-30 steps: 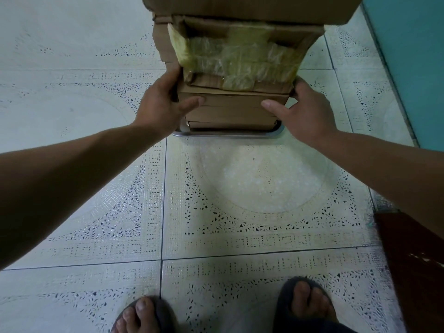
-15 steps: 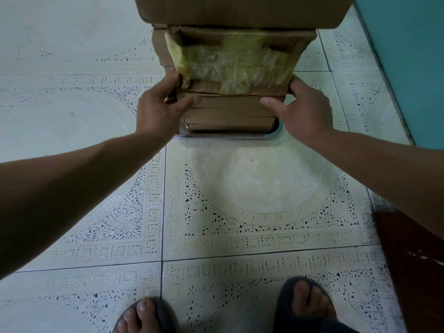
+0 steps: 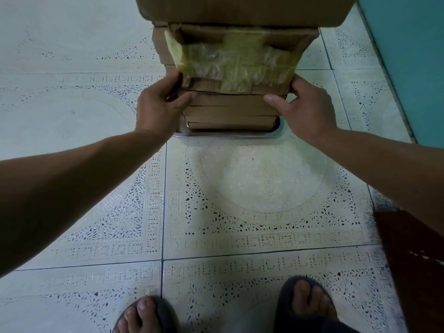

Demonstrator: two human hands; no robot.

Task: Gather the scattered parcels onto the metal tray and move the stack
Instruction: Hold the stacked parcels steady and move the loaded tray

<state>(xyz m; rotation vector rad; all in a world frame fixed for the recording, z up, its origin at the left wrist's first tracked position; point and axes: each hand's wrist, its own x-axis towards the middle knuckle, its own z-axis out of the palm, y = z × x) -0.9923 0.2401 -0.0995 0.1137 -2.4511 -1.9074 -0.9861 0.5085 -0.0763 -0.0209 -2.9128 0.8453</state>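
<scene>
A tall stack of brown cardboard parcels (image 3: 230,109) stands on a metal tray (image 3: 223,135) on the tiled floor. One parcel in the stack carries yellowed plastic tape (image 3: 235,63), and a large box (image 3: 240,8) tops the pile. My left hand (image 3: 158,109) grips the left side of the stack, thumb on its front and fingers behind the edge. On the opposite side my right hand (image 3: 305,109) grips it the same way, thumb pointing inward. Only the tray's near rim shows.
The floor is patterned pale tile (image 3: 240,188). A teal wall (image 3: 413,56) runs along the right. A dark red-brown object (image 3: 413,260) sits at the lower right. My two feet in dark sandals (image 3: 305,306) stand at the bottom edge.
Both hands have slid slightly upward on the stack's sides, up to the taped parcel's lower edge. The stack and tray stay in place.
</scene>
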